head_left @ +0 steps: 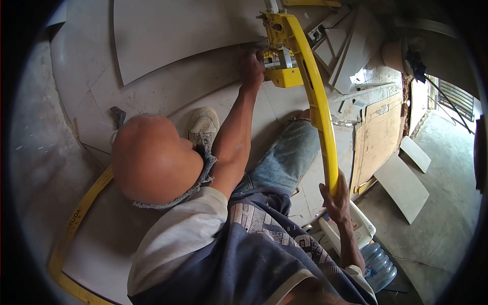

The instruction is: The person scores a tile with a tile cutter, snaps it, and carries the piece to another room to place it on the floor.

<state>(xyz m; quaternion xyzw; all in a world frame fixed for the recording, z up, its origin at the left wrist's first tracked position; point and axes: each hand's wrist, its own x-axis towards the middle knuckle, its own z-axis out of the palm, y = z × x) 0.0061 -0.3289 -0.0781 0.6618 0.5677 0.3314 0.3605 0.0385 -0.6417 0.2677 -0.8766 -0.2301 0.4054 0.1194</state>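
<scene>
My right hand [336, 201] is closed around the near end of a long yellow handle [319, 112], which belongs to a manual tile cutter [283, 76]. The handle rises to the cutter's yellow head [277, 28] at the top. My left hand [251, 68] is curled beside the cutter's yellow block, at the edge of a large grey tile [188, 30]. A dark piece lies at its fingertips, and what the fingers grip is hidden.
My bent knee [152, 160] and shoe [204, 127] are by the tile. A yellow rail [84, 206] curves at left. Tile offcuts [404, 188] lie right, near a cardboard sheet [377, 137], a white container [358, 223] and a water bottle [378, 267]. A dark tool [118, 116] lies left.
</scene>
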